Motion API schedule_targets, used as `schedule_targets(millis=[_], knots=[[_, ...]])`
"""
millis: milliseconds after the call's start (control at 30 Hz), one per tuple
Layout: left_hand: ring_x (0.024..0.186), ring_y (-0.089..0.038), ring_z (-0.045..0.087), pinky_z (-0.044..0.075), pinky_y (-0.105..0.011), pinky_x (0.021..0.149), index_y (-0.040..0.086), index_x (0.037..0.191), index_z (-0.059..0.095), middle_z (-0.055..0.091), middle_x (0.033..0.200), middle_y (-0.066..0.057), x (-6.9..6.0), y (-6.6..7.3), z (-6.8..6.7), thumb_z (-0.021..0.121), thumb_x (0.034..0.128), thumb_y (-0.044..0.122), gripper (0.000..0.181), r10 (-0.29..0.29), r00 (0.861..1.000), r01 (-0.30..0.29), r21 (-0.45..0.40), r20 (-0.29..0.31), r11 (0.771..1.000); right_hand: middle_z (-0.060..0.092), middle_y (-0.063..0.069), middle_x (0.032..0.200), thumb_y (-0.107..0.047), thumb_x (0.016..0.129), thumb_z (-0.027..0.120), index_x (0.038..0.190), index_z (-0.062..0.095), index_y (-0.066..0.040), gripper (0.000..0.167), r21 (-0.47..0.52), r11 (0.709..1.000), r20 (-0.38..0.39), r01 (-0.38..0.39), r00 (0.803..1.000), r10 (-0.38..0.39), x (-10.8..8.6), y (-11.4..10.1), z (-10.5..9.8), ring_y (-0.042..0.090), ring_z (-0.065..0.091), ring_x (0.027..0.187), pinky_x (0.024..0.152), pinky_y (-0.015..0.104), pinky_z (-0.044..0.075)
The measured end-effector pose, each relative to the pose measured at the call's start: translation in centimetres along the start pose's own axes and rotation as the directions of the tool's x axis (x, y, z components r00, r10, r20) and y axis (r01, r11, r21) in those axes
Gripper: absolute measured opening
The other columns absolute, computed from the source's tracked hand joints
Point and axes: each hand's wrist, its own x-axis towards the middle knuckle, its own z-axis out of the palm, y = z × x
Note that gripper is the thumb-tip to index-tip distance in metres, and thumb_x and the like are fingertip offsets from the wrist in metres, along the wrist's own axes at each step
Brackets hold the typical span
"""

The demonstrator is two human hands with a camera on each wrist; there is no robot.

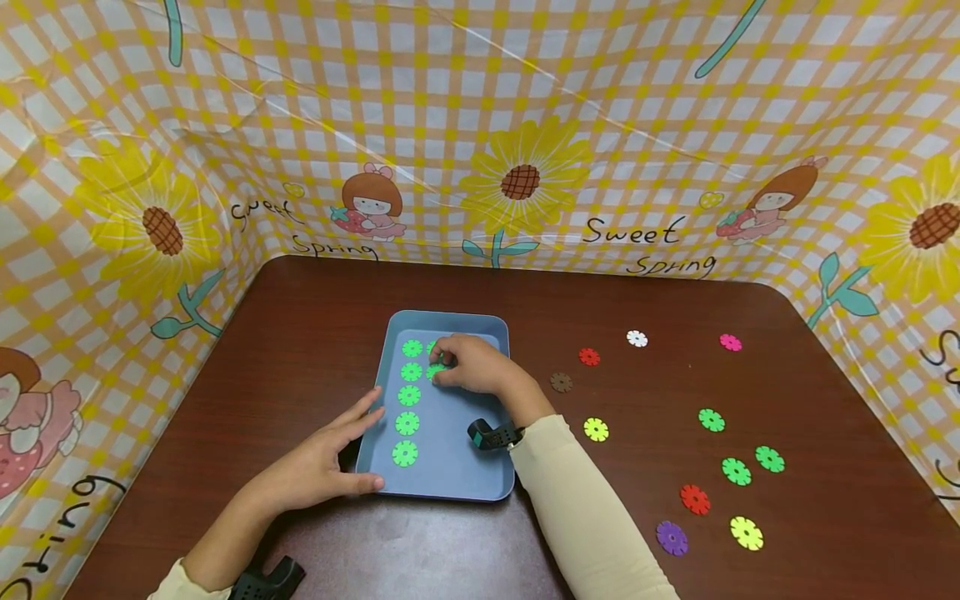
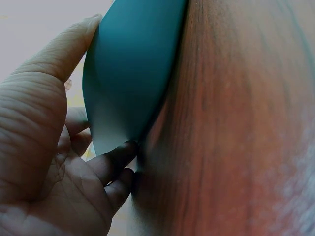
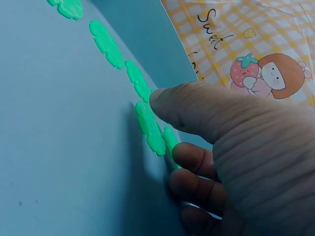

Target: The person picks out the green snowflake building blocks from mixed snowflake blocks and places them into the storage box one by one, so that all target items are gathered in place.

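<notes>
A shallow blue-grey tray (image 1: 457, 450) lies on the table. Inside, a left column of several green notched discs (image 1: 407, 423) runs from far to near, and two more lie beside its far end. My left hand (image 1: 330, 467) is spread round the tray's near-left corner, thumb at the near rim and fingers along the left side; its thumb (image 2: 74, 49) touches the wall in the left wrist view. My right hand (image 1: 476, 365) hovers inside the tray, over the second column. In the right wrist view, thumb and bent fingers stand apart around a green disc (image 3: 150, 129), with nothing visibly pinched.
Right of the tray, loose discs lie scattered on the brown table (image 1: 637, 483): several green ones (image 1: 737, 472), two red (image 1: 695, 499), two yellow (image 1: 746, 533), a purple (image 1: 672, 538), a brown (image 1: 561, 382), a white (image 1: 637, 338) and a pink (image 1: 731, 342). Checked cloth (image 1: 420, 108) surrounds the table.
</notes>
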Motion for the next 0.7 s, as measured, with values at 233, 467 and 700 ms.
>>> schedule_targets(millis=[233, 467, 700], knots=[[0.149, -0.026, 0.017, 0.026, -0.056, 0.111, 0.002, 0.153, 0.035, 0.012, 0.166, -0.002, -0.07, 0.08, 0.02, 0.082, 0.0814, 0.04, 0.094, 0.02, 1.0, -0.02, 0.027, -0.014, 0.999, 0.056, 0.0, 0.086, -0.015, 0.088, 0.075, 0.103, 0.069, -0.01, 0.017, 0.003, 1.0, -0.009, 0.011, 1.0, -0.011, 0.13, 0.23, 0.12, 0.016, 0.051, 0.08, 0.071, 0.029, 0.043], [0.149, -0.021, 0.015, 0.026, -0.055, 0.112, 0.003, 0.154, 0.034, 0.011, 0.166, 0.002, 0.07, 0.12, -0.07, 0.083, 0.0804, 0.039, 0.096, 0.007, 1.0, -0.007, 0.012, -0.003, 1.0, 0.057, 0.002, 0.089, -0.015, 0.089, 0.074, 0.106, 0.069, -0.009, 0.018, 0.09, 0.996, -0.014, -0.011, 1.0, 0.013, 0.05, 0.55, 0.0, 0.017, 0.051, 0.079, 0.067, 0.029, 0.043], [0.149, -0.021, 0.015, 0.027, -0.055, 0.111, 0.004, 0.154, 0.033, 0.01, 0.166, 0.004, -0.06, 0.04, -0.04, 0.083, 0.0809, 0.04, 0.096, 0.005, 1.0, -0.005, 0.005, -0.001, 1.0, 0.057, 0.002, 0.089, -0.016, 0.09, 0.074, 0.107, 0.069, -0.008, 0.02, 0.102, 0.995, -0.008, -0.005, 1.0, 0.005, -0.12, 0.23, -0.18, 0.017, 0.051, 0.078, 0.067, 0.03, 0.044]])
